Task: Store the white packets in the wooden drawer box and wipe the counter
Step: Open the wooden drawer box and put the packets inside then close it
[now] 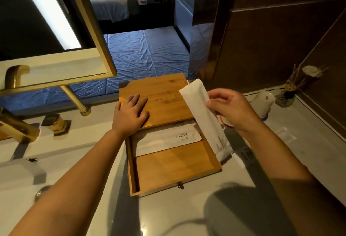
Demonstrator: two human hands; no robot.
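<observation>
Dim, warm indoor light, wide-angle bend at the edges.
A bright white vertical light strip (47, 10) glows upper left; soft shadows cross the pale glossy counter (168, 215).

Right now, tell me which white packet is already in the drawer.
The packet printed BRUSHING TEETH, lying flat in the open wooden drawer. The other white packet is pinched in the right hand, above the drawer's right edge.

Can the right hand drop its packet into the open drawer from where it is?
Probably yes: the right hand pinches the white packet just over the pulled-out drawer, whose near part lies bare.
</observation>
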